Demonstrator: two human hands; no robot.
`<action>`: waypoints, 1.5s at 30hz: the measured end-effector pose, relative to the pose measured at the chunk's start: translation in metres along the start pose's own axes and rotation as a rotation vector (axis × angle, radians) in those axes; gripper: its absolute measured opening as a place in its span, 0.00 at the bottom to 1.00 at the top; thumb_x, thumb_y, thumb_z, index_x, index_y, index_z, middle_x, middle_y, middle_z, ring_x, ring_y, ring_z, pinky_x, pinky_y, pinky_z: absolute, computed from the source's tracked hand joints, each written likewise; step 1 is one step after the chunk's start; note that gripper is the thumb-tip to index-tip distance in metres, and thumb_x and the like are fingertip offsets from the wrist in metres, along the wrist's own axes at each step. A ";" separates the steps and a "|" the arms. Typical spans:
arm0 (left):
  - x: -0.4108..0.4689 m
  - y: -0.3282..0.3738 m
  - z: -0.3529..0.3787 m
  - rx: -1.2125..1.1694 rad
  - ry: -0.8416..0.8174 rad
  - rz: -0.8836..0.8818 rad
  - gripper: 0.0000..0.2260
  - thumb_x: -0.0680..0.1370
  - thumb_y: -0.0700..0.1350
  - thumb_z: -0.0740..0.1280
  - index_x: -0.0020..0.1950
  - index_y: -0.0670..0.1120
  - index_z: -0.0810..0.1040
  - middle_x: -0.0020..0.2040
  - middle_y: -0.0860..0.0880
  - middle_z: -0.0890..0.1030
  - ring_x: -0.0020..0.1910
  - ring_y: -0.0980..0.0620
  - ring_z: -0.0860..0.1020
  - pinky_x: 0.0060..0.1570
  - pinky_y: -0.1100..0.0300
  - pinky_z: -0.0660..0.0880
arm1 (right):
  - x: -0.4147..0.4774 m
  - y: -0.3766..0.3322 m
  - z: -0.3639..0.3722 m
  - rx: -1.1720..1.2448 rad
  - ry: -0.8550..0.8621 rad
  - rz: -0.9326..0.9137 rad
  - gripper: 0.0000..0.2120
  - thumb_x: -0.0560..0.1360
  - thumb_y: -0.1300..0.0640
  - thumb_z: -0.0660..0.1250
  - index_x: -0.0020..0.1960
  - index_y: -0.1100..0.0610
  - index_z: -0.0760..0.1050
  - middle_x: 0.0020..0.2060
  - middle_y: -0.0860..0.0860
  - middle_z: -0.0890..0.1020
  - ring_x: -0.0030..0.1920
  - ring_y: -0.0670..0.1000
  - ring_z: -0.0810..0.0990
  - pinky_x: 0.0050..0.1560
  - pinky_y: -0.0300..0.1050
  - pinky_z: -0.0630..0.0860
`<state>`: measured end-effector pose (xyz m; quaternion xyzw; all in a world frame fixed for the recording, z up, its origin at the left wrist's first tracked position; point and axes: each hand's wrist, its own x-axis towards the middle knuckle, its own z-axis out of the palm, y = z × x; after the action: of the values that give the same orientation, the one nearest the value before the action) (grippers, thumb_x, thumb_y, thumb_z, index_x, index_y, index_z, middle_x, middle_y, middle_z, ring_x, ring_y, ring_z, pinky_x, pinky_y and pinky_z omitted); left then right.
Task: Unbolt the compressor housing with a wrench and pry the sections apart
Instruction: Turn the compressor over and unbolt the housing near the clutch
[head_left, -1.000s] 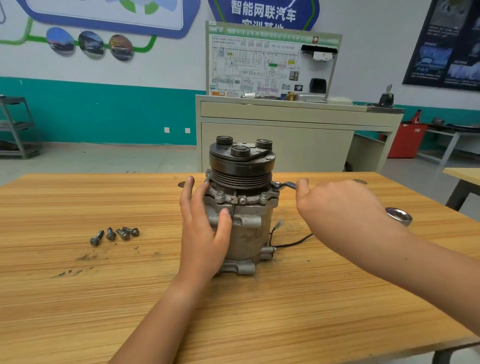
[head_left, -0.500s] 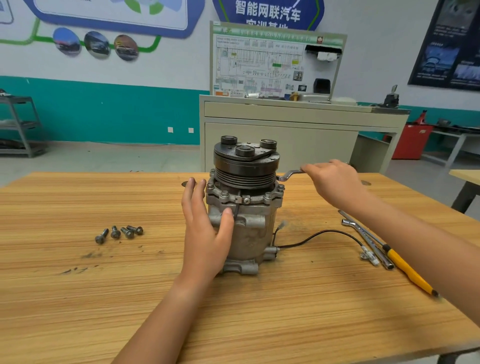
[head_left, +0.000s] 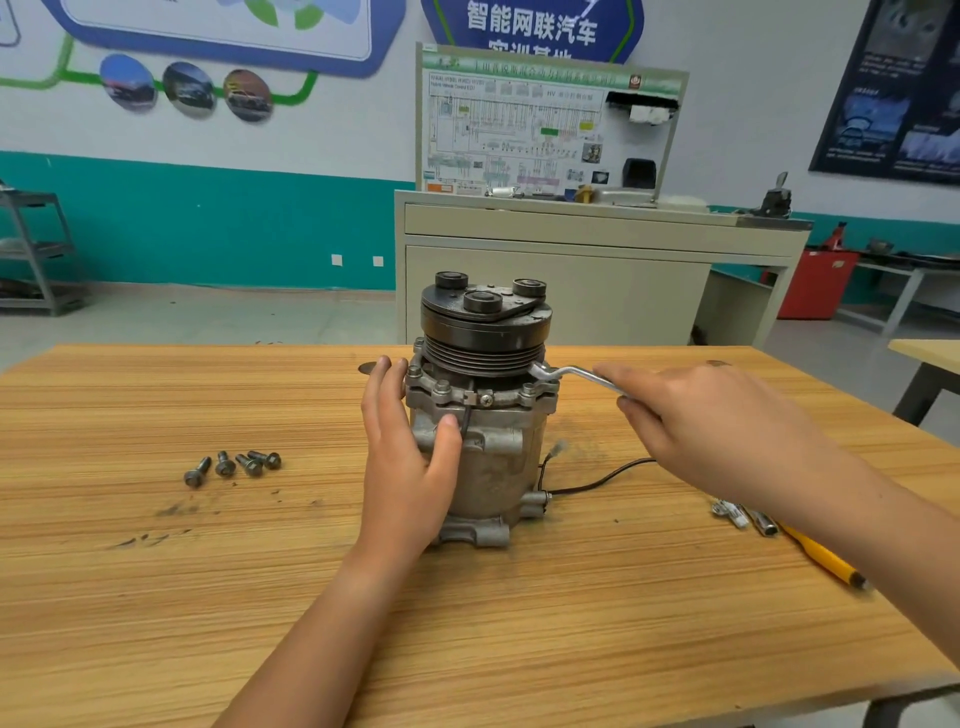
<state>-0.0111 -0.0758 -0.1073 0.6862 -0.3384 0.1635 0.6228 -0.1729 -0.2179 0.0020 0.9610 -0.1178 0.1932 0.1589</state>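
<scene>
A grey metal compressor stands upright in the middle of the wooden table, its black pulley and clutch plate on top. My left hand presses flat against the housing's left side, thumb across the front. My right hand grips the handle of a silver offset wrench. The wrench head sits on a bolt at the right of the upper flange. Other flange bolts show along the front rim.
Several removed bolts lie to the left on the table. A black cable runs right from the compressor base. A yellow-handled tool and a metal bar lie under my right forearm. A cabinet stands behind.
My right hand swung the wrench handle away from me and then back toward me round the flange bolt. My left hand stayed on the housing.
</scene>
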 end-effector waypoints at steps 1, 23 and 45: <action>0.000 0.001 0.000 -0.003 -0.003 -0.003 0.27 0.79 0.44 0.62 0.73 0.55 0.53 0.75 0.53 0.55 0.73 0.56 0.57 0.70 0.57 0.60 | 0.001 -0.002 0.000 -0.022 -0.008 0.003 0.20 0.80 0.50 0.49 0.72 0.43 0.55 0.36 0.47 0.77 0.37 0.51 0.75 0.36 0.45 0.75; 0.002 -0.001 0.000 -0.008 -0.006 -0.025 0.27 0.78 0.44 0.62 0.74 0.52 0.55 0.68 0.59 0.61 0.68 0.64 0.59 0.59 0.83 0.53 | 0.009 -0.039 -0.013 -0.388 -0.175 -0.029 0.30 0.76 0.65 0.55 0.75 0.60 0.46 0.34 0.50 0.71 0.25 0.49 0.60 0.21 0.42 0.55; 0.000 -0.002 -0.001 -0.064 -0.027 -0.012 0.33 0.79 0.46 0.62 0.62 0.78 0.45 0.70 0.61 0.59 0.69 0.69 0.57 0.62 0.72 0.56 | 0.016 -0.004 0.006 0.352 0.404 0.090 0.17 0.78 0.55 0.58 0.66 0.55 0.70 0.28 0.50 0.73 0.28 0.55 0.72 0.29 0.44 0.66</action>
<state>-0.0097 -0.0746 -0.1087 0.6699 -0.3476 0.1396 0.6410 -0.1553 -0.2190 0.0018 0.9096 -0.0911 0.4053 0.0007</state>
